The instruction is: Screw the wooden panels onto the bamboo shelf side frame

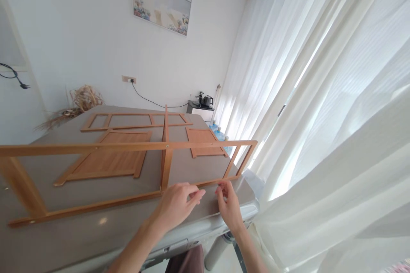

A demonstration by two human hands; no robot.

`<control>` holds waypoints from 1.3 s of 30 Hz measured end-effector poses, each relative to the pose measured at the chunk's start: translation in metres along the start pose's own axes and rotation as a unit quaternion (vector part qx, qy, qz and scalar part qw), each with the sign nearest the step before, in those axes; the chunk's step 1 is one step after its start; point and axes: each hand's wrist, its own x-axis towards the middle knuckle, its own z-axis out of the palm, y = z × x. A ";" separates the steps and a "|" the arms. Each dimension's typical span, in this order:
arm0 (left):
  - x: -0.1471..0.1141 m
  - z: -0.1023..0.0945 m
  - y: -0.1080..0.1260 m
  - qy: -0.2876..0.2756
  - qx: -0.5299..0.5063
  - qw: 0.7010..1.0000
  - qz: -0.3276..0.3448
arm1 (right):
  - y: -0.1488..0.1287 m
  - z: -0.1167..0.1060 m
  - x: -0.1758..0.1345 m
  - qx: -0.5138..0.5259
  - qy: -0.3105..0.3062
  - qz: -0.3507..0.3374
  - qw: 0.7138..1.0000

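Observation:
A wooden frame point(128, 147) stands upright on its long edge along the near side of the table, with a cross panel point(165, 149) rising from its middle. My left hand point(179, 205) hovers just in front of the lower rail, its fingers loosely curled and the thumb apart, with nothing visible in it. Close to the rail's right part, my right hand point(229, 205) has thumb and fingers bent together; anything between them is too small to make out. Behind the frame lie a large slatted panel point(110, 153), a smaller panel point(205, 141) and another open frame point(130, 120).
The grey table point(195, 170) has a rounded front edge close to me. White curtains point(304, 136) hang at the right. Dried stalks point(86, 98) lie at the far left. A black kettle point(207, 101) stands on a cabinet beyond the table, near blue water bottles point(219, 133).

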 end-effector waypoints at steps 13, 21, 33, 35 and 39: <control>0.146 0.079 -0.044 0.021 0.143 0.985 -0.096 | 0.003 0.006 0.009 -0.003 0.011 0.025 1.000; 0.155 0.083 -0.057 -0.006 0.243 0.961 -0.132 | 0.003 -0.001 0.010 0.036 -0.007 0.028 0.999; 0.174 0.087 -0.059 -0.023 0.276 0.959 -0.055 | 0.015 -0.004 0.012 0.162 -0.024 0.073 0.984; 0.172 0.088 -0.061 -0.021 0.274 0.961 -0.039 | 0.018 -0.005 0.013 0.184 -0.026 0.090 0.979; 0.163 0.085 -0.061 -0.012 0.269 0.963 -0.012 | 0.030 -0.032 0.025 0.208 0.006 0.121 0.971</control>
